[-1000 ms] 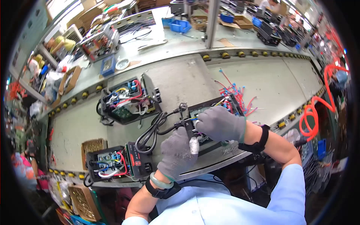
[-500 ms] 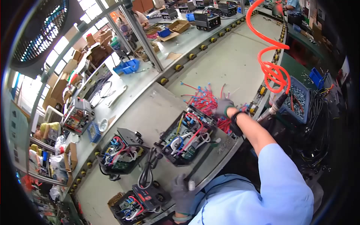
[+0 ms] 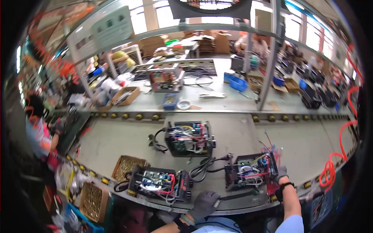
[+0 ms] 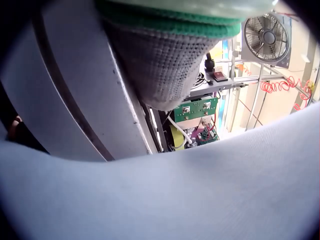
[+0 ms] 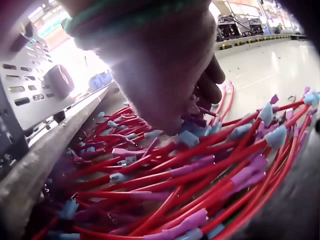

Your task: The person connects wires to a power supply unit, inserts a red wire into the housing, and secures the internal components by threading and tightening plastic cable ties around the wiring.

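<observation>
In the head view my gloved left hand (image 3: 206, 204) is at the bench's front edge, fingers bent, beside a dark strip. I cannot tell whether it holds anything; the left wrist view shows only the back of its grey glove (image 4: 160, 70). My gloved right hand (image 3: 281, 173) reaches past the right end of an open black electrical unit (image 3: 250, 171). Below it, in the right wrist view, lies a heap of red wires (image 5: 195, 175) with blue and purple sleeved ends. The right fingers (image 5: 215, 70) curl down there and pinch at wire ends.
Two more open units stand on the bench, one farther back (image 3: 188, 139) and one at front left (image 3: 159, 184). Black cords (image 3: 200, 171) lie between them. A carton of small brass-coloured parts (image 3: 128, 166) sits at left. A red coiled hose (image 3: 328, 174) hangs at right.
The head view has swung left and lifted. The right hand has left the near unit for the wire heap and stays there. The left hand has drawn back from that unit to the bench edge.
</observation>
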`<state>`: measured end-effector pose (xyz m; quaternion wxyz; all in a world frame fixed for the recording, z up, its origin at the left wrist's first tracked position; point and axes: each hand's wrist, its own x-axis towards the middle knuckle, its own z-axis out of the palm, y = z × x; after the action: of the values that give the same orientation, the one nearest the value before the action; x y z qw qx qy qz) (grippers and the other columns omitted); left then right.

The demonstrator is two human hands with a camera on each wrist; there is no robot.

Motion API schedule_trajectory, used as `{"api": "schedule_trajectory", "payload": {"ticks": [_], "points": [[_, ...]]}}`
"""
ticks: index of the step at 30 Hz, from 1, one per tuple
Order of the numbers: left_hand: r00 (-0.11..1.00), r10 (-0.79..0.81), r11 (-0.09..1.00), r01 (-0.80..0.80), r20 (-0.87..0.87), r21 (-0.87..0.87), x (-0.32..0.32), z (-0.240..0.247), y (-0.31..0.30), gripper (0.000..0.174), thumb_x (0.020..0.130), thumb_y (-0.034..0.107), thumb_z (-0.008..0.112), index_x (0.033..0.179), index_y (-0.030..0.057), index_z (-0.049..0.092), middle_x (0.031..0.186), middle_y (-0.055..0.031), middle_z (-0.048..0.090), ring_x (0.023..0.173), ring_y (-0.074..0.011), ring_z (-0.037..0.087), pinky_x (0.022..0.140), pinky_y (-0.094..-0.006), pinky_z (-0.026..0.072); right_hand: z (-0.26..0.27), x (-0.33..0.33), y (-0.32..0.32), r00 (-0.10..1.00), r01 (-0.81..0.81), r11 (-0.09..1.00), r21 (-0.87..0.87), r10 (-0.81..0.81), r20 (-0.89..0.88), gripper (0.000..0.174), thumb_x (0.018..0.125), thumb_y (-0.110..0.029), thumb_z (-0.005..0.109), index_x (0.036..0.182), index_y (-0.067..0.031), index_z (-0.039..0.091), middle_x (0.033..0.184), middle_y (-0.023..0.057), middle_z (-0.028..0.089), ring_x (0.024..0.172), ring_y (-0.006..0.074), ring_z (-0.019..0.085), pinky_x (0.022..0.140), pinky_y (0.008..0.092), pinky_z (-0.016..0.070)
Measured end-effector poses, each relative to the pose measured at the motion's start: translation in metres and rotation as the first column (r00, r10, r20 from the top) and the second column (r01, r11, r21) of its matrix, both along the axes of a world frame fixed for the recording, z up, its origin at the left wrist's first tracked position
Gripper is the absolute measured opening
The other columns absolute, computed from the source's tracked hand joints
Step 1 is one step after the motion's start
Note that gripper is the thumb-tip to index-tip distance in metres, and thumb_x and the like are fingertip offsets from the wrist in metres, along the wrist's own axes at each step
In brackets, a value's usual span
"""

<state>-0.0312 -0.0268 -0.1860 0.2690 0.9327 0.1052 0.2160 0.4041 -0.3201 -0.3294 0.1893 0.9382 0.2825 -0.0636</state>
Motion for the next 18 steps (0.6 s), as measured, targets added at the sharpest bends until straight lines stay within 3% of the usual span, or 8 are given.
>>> {"api": "schedule_trajectory", "payload": {"ticks": [2,3,4,5,6,10,14,18], "points": [[0.995,-0.085,0.996,0.084,0.061,0.009,-0.001,0.004,0.003,0.02,0.082,0.019,0.067,0.099,0.0104,0.063,0.095,-0.0112,0.063,0.09,-0.0327,0.062,0.077,-0.046,0.0493,0.077,-0.019,0.015,0.992,0.084,0.996,-0.031,-0.086,-0.09,0.033,0.088,-0.035,0.056,0.107,-0.0149,0.074,0.108,0.0143,0.073,0.104,0.0324,0.07,0.091,0.0586,0.05],[0.996,-0.074,0.997,0.074,0.051,0.006,-0.002,0.002,0.003,0.019,0.082,0.019,0.067,0.099,0.0105,0.064,0.094,-0.0113,0.063,0.089,-0.0332,0.062,0.078,-0.0462,0.0495,0.097,-0.018,0.013,1.0,0.012,0.998,0.069,-0.011,-0.017,0.029,0.089,-0.029,0.056,0.098,-0.0088,0.074,0.094,0.0171,0.074,0.091,0.0304,0.073,0.073,0.0446,0.0583],[0.996,-0.08,0.997,0.08,0.05,0.002,-0.003,0.001,0.004,0.019,0.082,0.019,0.067,0.099,0.0105,0.064,0.094,-0.0113,0.063,0.089,-0.0332,0.062,0.078,-0.0462,0.0495,0.122,-0.025,0.013,1.0,0.018,0.998,0.065,-0.017,-0.018,0.029,0.089,-0.029,0.056,0.098,-0.0088,0.074,0.094,0.0171,0.074,0.091,0.0304,0.073,0.073,0.0446,0.0583],[0.996,-0.074,0.997,0.075,0.055,-0.023,-0.003,0.001,0.004,0.019,0.082,0.019,0.067,0.098,0.0105,0.063,0.095,-0.0112,0.063,0.09,-0.0333,0.062,0.078,-0.0461,0.0494,0.148,-0.037,0.014,0.964,0.249,0.861,0.443,-0.177,-0.198,0.026,0.089,-0.025,0.056,0.096,-0.0071,0.073,0.082,0.0156,0.071,0.078,0.0272,0.072,0.063,0.0415,0.056],[0.996,-0.072,0.996,0.075,0.059,-0.049,-0.002,0.001,0.003,0.019,0.082,0.019,0.067,0.098,0.0105,0.063,0.095,-0.0111,0.063,0.091,-0.0335,0.061,0.078,-0.046,0.0493,0.166,-0.045,0.014,0.877,0.477,0.54,0.693,-0.248,-0.41,0.022,0.09,-0.021,0.056,0.094,-0.0053,0.071,0.071,0.0141,0.069,0.064,0.024,0.071,0.053,0.0385,0.0537],[0.993,-0.101,0.993,0.105,0.066,-0.056,-0.004,0.001,0.005,0.018,0.082,0.019,0.066,0.098,0.0103,0.063,0.095,-0.0112,0.063,0.091,-0.0341,0.061,0.078,-0.0461,0.0489,0.185,-0.065,-0.007,0.852,0.52,0.427,0.74,-0.199,-0.484,0.02,0.093,-0.02,0.054,0.091,-0.0051,0.068,0.06,0.0053,0.059,0.048,0.0148,0.057,0.042,0.0291,0.0431],[0.991,-0.112,0.991,0.117,0.069,-0.063,-0.003,0.002,0.006,0.015,0.081,0.016,0.069,0.095,0.0115,0.068,0.093,-0.0105,0.066,0.086,-0.0339,0.063,0.076,-0.0461,0.0501,0.248,-0.099,0.007,0.891,0.452,-0.088,0.888,-0.004,-0.454,0.021,0.099,-0.026,0.055,0.089,-0.0092,0.063,0.055,-0.0077,0.041,0.043,0.0023,0.036,0.039,0.023,0.0253],[0.991,-0.117,0.989,0.123,0.071,-0.08,0.002,0.0,0.004,0.013,0.081,0.019,0.068,0.092,0.0121,0.068,0.091,-0.0112,0.065,0.089,-0.0345,0.062,0.076,-0.047,0.0484,0.327,-0.192,0.045,0.78,0.592,-0.111,0.798,0.328,-0.533,0.018,0.1,-0.019,0.051,0.101,-0.0075,0.066,0.06,-0.0095,0.043,0.048,0.0004,0.039,0.042,0.0212,0.0285]]}}
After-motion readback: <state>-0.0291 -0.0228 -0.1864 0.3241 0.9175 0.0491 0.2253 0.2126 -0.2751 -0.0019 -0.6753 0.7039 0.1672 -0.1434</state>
